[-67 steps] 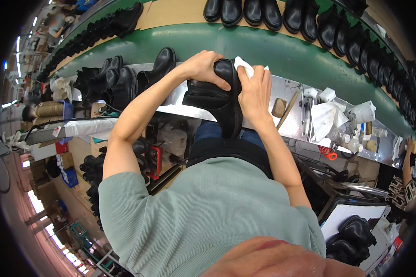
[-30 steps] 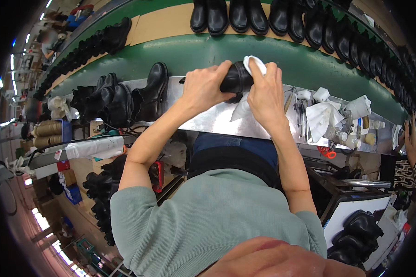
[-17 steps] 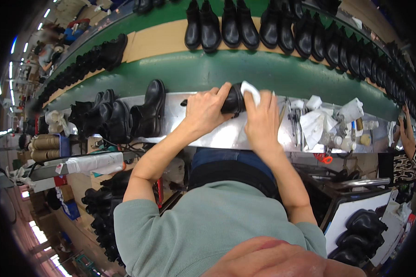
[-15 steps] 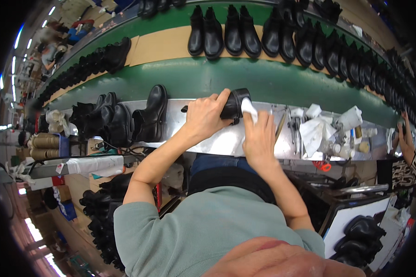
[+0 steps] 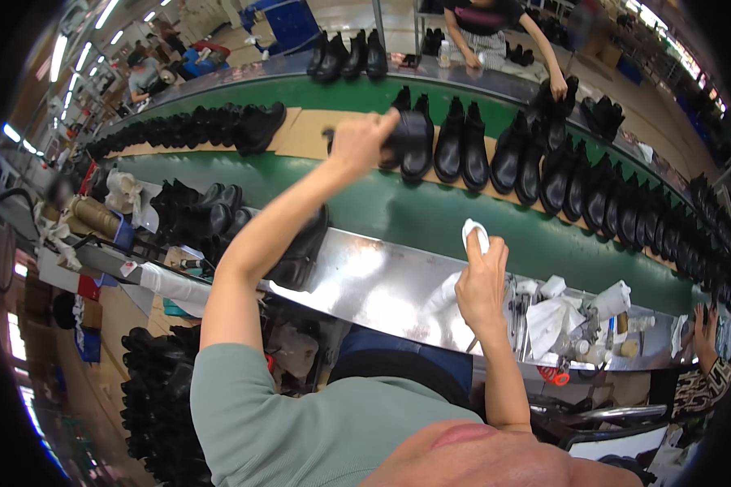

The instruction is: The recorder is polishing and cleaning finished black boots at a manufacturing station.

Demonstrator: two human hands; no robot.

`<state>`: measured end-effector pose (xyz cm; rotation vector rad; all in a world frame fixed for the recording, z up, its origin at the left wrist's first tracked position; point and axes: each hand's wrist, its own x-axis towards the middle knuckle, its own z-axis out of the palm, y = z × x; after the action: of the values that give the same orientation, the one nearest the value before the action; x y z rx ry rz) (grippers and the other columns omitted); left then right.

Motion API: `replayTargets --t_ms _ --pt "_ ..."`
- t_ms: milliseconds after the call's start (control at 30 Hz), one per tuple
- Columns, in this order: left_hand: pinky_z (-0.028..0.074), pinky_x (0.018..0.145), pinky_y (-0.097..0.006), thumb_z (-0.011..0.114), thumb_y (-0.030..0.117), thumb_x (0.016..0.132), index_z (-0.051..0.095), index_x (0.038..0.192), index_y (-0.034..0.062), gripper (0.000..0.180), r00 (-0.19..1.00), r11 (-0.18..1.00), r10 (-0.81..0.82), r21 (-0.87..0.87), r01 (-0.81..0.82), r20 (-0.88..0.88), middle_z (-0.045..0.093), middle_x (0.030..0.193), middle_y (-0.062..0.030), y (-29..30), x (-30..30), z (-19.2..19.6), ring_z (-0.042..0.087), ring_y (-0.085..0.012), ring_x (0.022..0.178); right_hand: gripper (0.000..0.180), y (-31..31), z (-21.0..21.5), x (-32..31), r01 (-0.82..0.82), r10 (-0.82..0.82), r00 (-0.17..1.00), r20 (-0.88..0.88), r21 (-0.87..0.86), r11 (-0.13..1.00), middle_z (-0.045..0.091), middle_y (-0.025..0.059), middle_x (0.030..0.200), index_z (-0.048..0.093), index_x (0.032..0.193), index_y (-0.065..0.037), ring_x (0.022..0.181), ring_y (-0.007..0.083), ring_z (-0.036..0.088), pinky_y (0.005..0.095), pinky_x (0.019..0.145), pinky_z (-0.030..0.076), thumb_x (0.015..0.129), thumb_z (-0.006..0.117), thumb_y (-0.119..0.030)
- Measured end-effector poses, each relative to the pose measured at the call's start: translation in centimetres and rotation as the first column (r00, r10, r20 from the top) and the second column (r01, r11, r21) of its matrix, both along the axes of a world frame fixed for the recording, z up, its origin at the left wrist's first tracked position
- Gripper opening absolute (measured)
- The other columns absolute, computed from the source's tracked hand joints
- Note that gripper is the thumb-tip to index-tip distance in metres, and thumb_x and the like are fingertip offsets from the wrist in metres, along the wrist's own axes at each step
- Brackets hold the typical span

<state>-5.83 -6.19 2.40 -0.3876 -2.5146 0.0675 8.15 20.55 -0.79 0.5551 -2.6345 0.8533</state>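
Black boot (image 5: 395, 143) is showing blurred at the boot row (image 5: 465, 152) on the cardboard strip (image 5: 302, 134); can't tell if touching. Left hand (image 5: 362, 141) is gripping it. Right hand (image 5: 482, 286) is pinching a white cloth (image 5: 476, 235) where metal bench (image 5: 374, 280) is meeting green conveyor (image 5: 357, 199). Crumpled rag (image 5: 551, 326) is lying further right.

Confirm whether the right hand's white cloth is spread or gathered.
Gathered: the white cloth bunches at the fingertips of the right hand.
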Motion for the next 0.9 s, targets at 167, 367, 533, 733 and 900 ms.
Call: replayTargets --t_ms 167,367,533,733,900 --pt "0.051 0.065 -0.039 0.080 0.023 0.063 0.046 0.121 0.0163 0.067 0.971 0.981 0.195 0.026 -0.193 -0.138 0.061 0.087 -0.0081 -5.7 -7.3 2.5 0.064 -0.0278 0.080 0.051 0.0 -0.7 2.4 -0.031 0.040 0.978 0.203 -0.051 0.998 0.042 0.0256 0.106 0.048 0.126 0.003 0.103 0.0425 0.048 0.0470 0.086 0.042 0.075 0.046 0.011" --pt "0.051 0.064 -0.040 0.081 0.031 0.059 0.052 0.121 0.0163 0.070 0.995 0.972 -0.079 0.218 0.092 -0.066 0.063 0.085 -0.0090 0.4 2.7 1.3 0.064 -0.0295 0.078 0.047 1.0 -1.4 2.0 0.053 -0.031 0.977 0.211 -0.100 0.994 0.049 0.0273 0.095 0.044 0.129 -0.001 0.081 0.0446 0.057 0.0485 0.066 0.047 0.082 0.049 0.003" --pt "0.051 0.059 -0.040 0.080 0.031 0.057 0.054 0.120 0.0146 0.070 0.956 0.922 -0.220 0.362 0.138 0.195 0.064 0.084 -0.0089 5.4 10.7 -1.7 0.064 -0.0304 0.071 0.046 -0.7 -2.8 1.7 -0.093 0.094 0.995 0.029 -0.043 0.995 0.051 0.0209 0.089 0.051 0.123 -0.005 0.076 0.0394 0.057 0.0467 0.064 0.048 0.078 0.052 0.002" --pt "0.051 0.056 -0.040 0.080 0.032 0.057 0.053 0.121 0.0111 0.072 0.931 0.882 -0.235 0.463 0.084 0.279 0.064 0.078 -0.0097 7.1 13.9 -5.4 0.064 -0.0303 0.066 0.042 -0.5 -3.8 2.3 -0.085 0.096 0.994 -0.042 0.227 0.970 0.048 0.0132 0.081 0.056 0.117 -0.010 0.069 0.0306 0.057 0.0414 0.061 0.048 0.076 0.055 -0.001" --pt "0.050 0.054 -0.039 0.079 0.030 0.058 0.052 0.122 0.0075 0.073 0.939 0.889 -0.251 0.439 0.127 0.237 0.063 0.077 -0.0101 8.4 14.9 -6.0 0.063 -0.0299 0.063 0.044 -0.6 -0.3 1.6 -0.033 0.004 0.994 0.105 0.275 0.961 0.055 0.0132 0.075 0.056 0.120 -0.014 0.066 0.0319 0.062 0.0423 0.064 0.051 0.076 0.057 -0.007"
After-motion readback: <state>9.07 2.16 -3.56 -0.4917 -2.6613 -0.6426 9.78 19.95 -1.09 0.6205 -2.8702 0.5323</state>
